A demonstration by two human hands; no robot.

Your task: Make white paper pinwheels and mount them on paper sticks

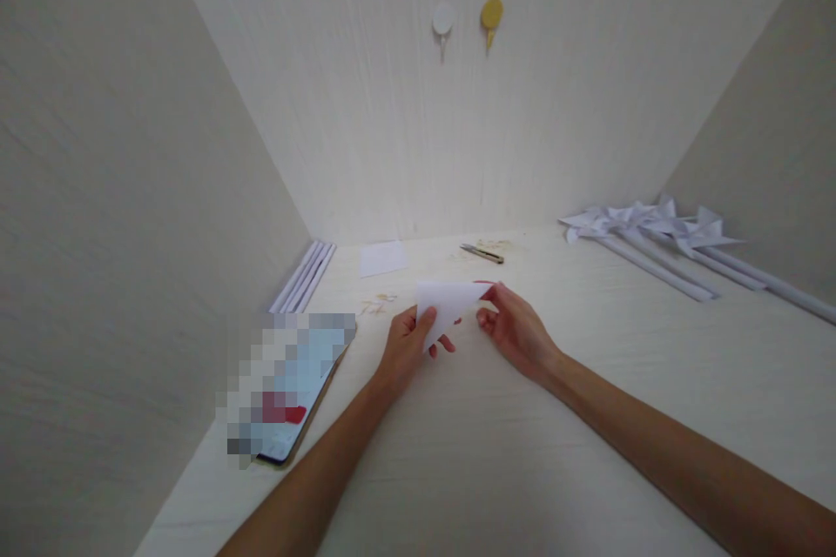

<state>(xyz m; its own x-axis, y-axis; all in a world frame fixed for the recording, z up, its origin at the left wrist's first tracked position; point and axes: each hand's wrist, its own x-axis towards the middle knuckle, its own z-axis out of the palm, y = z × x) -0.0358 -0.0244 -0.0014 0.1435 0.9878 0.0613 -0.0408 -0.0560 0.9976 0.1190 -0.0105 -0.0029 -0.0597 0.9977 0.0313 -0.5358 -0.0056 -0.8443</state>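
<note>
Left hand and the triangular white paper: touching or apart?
Touching. The head view shows the left hand with its thumb lying over the near face of the triangular white paper.

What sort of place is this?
Likely a walled-in desk used for papercraft: white pinwheel-like shapes and small snips lie on the pale surface, and the left hand holds white paper.

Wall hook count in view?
2. A white hook and, to its right, a yellow hook, both high on the back wall, above the held paper in the picture. Nothing appears to hide others there.
</note>
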